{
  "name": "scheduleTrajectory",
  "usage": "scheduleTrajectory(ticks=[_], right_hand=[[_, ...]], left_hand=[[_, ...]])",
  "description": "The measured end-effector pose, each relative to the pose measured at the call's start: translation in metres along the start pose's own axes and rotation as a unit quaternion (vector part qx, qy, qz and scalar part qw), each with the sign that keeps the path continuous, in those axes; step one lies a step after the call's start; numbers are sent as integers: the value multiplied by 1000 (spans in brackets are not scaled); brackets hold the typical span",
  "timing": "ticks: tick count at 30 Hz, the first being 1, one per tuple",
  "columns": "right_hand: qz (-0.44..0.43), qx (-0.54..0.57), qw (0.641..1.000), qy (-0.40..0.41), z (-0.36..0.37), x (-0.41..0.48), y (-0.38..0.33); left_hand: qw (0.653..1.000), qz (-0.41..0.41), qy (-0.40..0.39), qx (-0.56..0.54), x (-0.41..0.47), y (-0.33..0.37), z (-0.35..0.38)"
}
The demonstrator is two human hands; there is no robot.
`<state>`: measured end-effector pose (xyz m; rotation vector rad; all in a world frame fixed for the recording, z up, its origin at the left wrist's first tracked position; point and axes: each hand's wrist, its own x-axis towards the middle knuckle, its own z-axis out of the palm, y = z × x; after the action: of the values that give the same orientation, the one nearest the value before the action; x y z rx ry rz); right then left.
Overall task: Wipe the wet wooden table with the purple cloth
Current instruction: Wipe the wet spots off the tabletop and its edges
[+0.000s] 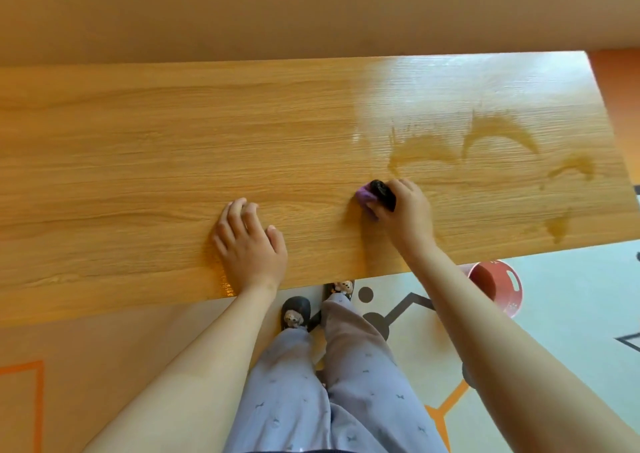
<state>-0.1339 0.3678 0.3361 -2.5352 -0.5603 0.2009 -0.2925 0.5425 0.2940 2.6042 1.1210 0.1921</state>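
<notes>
The wooden bench (138,161) spans the view from left to right, and you stand at its near edge. The right part of the bench shows a pale sheen. Darker wet streaks (498,134) curve across that sheen in arcs, and smaller wet patches lie toward the right end and the near edge.

Below the bench, the floor (571,314) is pale with dark and orange line markings. Your patterned trousers (311,400) fill the lower middle of the view. A red bucket (498,286) stands on the floor to your right, partly hidden behind your right forearm.

Your left hand (251,244) rests palm down on the dry wood near the bench's near edge. Its grip is slack, with the fingers loosely bent, and it holds nothing.

Your right hand (405,210) lies farther right, just on the near side of the arc-shaped streaks. Its grip is closed round the purple cloth (363,196), which is bunched and pressed onto the bench top.

Your slippers (294,310) show just past the bench edge.

A dark piece (382,193) sits against the cloth under your fingers. You cannot tell what it is.
</notes>
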Motion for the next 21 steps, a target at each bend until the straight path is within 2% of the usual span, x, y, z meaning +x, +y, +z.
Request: scheduleTrajectory(ticks=[7, 13, 16, 19, 21], right_hand=[[-4, 65, 997, -51, 36, -97, -45], [138, 104, 984, 45, 0, -99, 2], [198, 76, 972, 103, -27, -98, 42], [223, 23, 967, 117, -35, -96, 59], [203, 13, 973, 112, -26, -93, 51]], left_hand=[[1000, 3, 9, -6, 0, 0, -1], [1000, 11, 25, -13, 0, 0, 1], [999, 16, 31, -13, -1, 0, 2], [999, 18, 34, -11, 0, 0, 2], [999, 18, 34, -10, 0, -1, 2]])
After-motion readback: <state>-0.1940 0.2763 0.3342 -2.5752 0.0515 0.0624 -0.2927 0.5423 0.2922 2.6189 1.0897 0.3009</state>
